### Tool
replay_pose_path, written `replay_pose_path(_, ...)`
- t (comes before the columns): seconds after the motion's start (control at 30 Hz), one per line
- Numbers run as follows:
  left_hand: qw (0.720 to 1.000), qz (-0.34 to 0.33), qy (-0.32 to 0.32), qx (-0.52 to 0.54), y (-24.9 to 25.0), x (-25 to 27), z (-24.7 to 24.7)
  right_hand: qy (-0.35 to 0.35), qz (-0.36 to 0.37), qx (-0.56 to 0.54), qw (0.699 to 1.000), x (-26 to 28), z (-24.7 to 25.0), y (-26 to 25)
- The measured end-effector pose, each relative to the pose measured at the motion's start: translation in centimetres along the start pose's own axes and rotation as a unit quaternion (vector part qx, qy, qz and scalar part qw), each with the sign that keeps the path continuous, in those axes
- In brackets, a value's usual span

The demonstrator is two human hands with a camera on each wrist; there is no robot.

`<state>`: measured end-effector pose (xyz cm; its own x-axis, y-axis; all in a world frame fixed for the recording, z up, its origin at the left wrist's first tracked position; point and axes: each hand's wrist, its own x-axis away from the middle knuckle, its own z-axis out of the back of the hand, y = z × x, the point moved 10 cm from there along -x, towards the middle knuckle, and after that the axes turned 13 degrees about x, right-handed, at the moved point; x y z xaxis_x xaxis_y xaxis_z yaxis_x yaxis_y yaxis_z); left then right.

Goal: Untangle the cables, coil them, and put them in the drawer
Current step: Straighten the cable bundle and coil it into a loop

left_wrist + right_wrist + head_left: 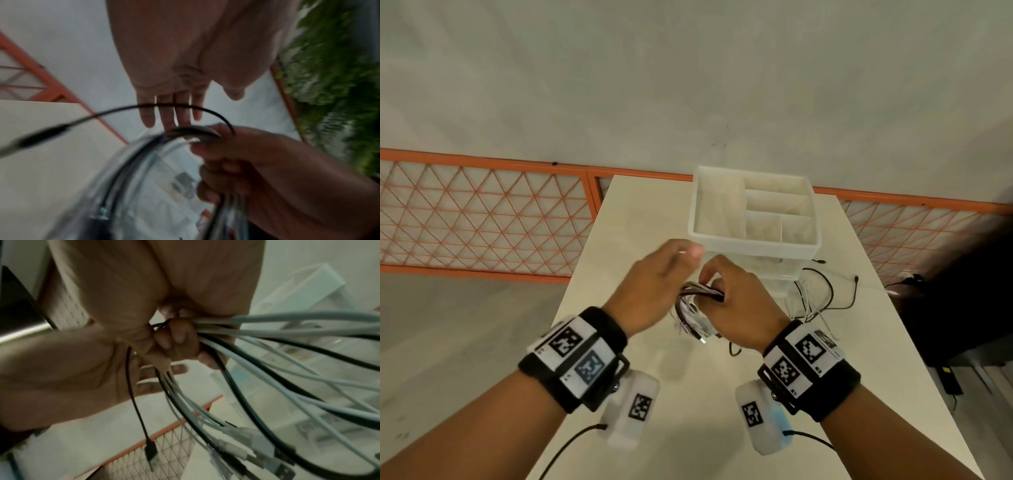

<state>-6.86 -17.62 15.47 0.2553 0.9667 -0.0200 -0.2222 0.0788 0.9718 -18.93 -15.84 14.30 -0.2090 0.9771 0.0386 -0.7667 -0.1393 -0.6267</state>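
Note:
A bundle of white and black cables [702, 291] is held above the white table [640, 212], in front of a translucent drawer unit [784, 274]. My right hand [712, 284] grips the looped bundle [236, 340] with its fingers [179, 337] curled round it. USB plugs [255, 444] hang from the loops. My left hand [681, 253] is just left of the bundle with straight fingers [166, 112]. One thin black cable [115, 110] arcs across those fingers to the right hand [257, 162]. Whether the drawers are open is hidden by my hands.
A divided open tray [698, 226] tops the drawer unit. More loose black and white cables [825, 291] lie on the table to its right. Orange mesh fencing [482, 219] runs behind the table. A dark object [962, 291] stands off the right edge.

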Motion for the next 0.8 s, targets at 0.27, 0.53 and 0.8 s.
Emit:
replay_pose_path(0.27, 0.987, -0.056, -0.004, -0.149, 3.6, -1.3, -2.7, 0.104, 0.038, -0.008, 0.994, 0.4, 5.6, -1.0)
replay_pose_path(0.53, 0.988, -0.060, -0.089, -0.111, 6.1, -2.8, -2.8, 0.127, 0.030, -0.170, 0.977, 1.2, 8.6, 1.0)
replay_pose_path(0.8, 0.995, -0.054, 0.083, 0.028, 7.9, -3.9, 3.5, -0.024, -0.077, 0.070, 0.994, 2.1, 3.8, 8.4)
